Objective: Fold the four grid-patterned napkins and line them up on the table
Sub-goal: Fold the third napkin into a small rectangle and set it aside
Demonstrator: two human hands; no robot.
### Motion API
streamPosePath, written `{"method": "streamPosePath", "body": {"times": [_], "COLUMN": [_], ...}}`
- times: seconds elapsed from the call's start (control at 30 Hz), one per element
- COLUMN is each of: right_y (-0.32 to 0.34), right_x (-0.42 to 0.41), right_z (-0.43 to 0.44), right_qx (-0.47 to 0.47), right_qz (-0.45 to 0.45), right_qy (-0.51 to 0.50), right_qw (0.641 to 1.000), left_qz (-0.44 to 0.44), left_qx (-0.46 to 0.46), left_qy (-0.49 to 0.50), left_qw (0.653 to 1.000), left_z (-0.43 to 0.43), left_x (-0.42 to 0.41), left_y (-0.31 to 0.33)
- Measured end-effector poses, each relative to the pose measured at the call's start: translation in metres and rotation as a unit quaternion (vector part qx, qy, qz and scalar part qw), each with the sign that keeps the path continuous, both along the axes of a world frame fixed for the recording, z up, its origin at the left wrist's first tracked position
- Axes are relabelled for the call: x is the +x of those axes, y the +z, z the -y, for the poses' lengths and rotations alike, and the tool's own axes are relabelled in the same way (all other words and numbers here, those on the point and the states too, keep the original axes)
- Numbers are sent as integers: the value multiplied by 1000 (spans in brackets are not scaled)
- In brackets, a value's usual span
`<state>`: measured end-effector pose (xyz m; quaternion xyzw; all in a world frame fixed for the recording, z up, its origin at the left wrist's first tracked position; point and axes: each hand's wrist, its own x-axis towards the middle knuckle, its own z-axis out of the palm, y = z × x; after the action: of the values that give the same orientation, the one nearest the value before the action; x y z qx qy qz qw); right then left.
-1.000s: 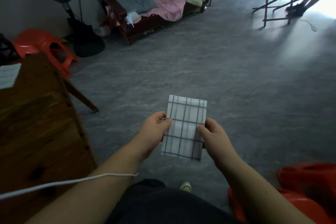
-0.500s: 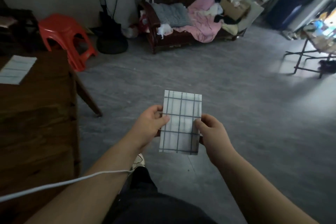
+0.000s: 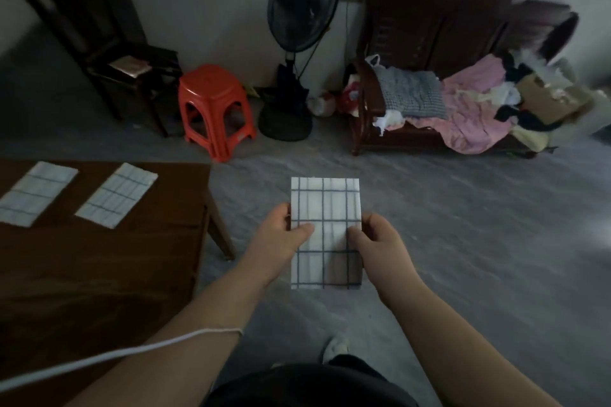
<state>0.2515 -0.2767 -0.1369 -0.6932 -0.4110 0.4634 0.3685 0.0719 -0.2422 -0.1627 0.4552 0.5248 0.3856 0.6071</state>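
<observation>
Two napkins (image 3: 36,196) (image 3: 116,199) now show on the table (image 3: 99,274); left hand (image 3: 284,235) and right hand (image 3: 377,238) pinch a third napkin (image 3: 325,205).

both hands, left hand (image 3: 283,235) and right hand (image 3: 380,241), are pinching a folded napkin (image 3: 325,205) above the floor (image 3: 463,241); two folded napkins (image 3: 117,195) are lying side by side on the bench (image 3: 99,274).

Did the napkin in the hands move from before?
Yes. The held napkin has swung left, closer to the wooden table and its corner leg.
</observation>
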Motion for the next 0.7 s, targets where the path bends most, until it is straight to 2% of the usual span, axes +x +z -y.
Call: {"method": "streamPosePath", "body": {"times": [0.23,0.47,0.7], "right_y": [-22,-25,-4], "right_x": [-1,19,-25], "right_z": [-163,-357,-515], "right_qx": [4,20,39], "right_qz": [-21,-28,18], "right_qy": [81,156,268], "right_qw": [996,987,962], "left_qz": [-39,-112,-113], "left_qx": [-17,-4,-33], "left_qy": [90,135,241], "left_qw": [995,984,963], "left_z": [-137,-311,-415], "left_x": [-5,15,-18], "left_y": [-15,1,14]}}
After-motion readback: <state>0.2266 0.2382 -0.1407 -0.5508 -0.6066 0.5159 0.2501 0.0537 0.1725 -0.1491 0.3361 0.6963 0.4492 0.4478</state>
